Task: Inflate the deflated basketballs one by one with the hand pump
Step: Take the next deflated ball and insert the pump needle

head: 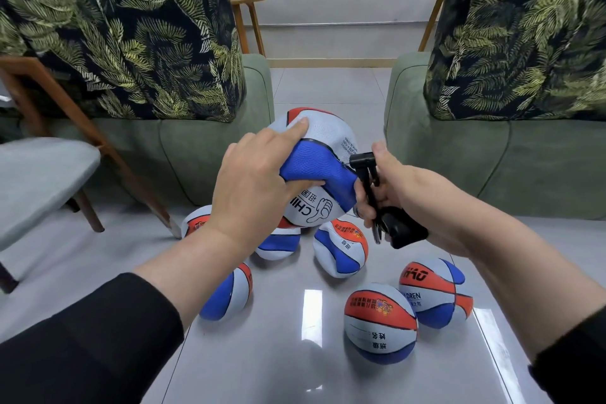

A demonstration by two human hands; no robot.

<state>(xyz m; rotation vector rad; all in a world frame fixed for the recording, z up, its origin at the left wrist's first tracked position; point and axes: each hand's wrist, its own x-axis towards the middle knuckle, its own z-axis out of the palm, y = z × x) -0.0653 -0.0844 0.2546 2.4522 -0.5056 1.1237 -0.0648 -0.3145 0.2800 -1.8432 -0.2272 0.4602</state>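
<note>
The left hand [254, 187] squeezed the floppy ball [314, 167] with curled fingers, holding it steady, while the right hand [403, 193] wrapped its fingers round the pump [370, 187] at the ball's side

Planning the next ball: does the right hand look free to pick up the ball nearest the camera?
Probably not yet: the right hand grips the black pump, held at the ball in the left hand. The nearest ball itself lies uncovered.

2 green sofas [210, 154] flank grey floor tiles [328, 85]; wooden chair [42, 161] left.
</note>
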